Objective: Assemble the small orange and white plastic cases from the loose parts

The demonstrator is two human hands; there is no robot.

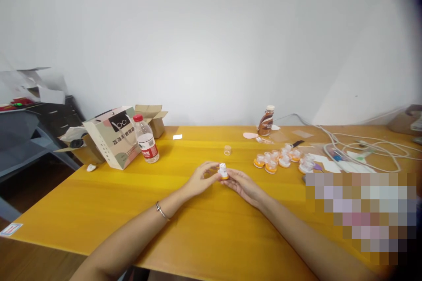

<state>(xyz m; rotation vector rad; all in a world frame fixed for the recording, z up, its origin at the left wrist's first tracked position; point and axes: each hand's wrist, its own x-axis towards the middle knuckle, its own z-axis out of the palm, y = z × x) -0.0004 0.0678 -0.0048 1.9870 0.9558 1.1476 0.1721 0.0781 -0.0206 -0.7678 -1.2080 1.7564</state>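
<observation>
A small white figurine (223,170) with an orange base is held upright above the middle of the table (204,228). My left hand (201,179) pinches it from the left between thumb and fingers, and a metal bracelet circles that wrist. From the other side, the fingers of my right hand (244,187) close on its base. Beyond the hands stands a small clear cup-shaped cover (227,150). To the right sits a group of several clear-domed pieces with orange or white bases (271,167).
On the left are a paper bag (114,140), a red-capped water bottle (147,142) and an open cardboard box (156,123). A brown drink bottle (266,121) stands at the back right, near white cables (365,140) and papers. Pixelation hides the right edge area.
</observation>
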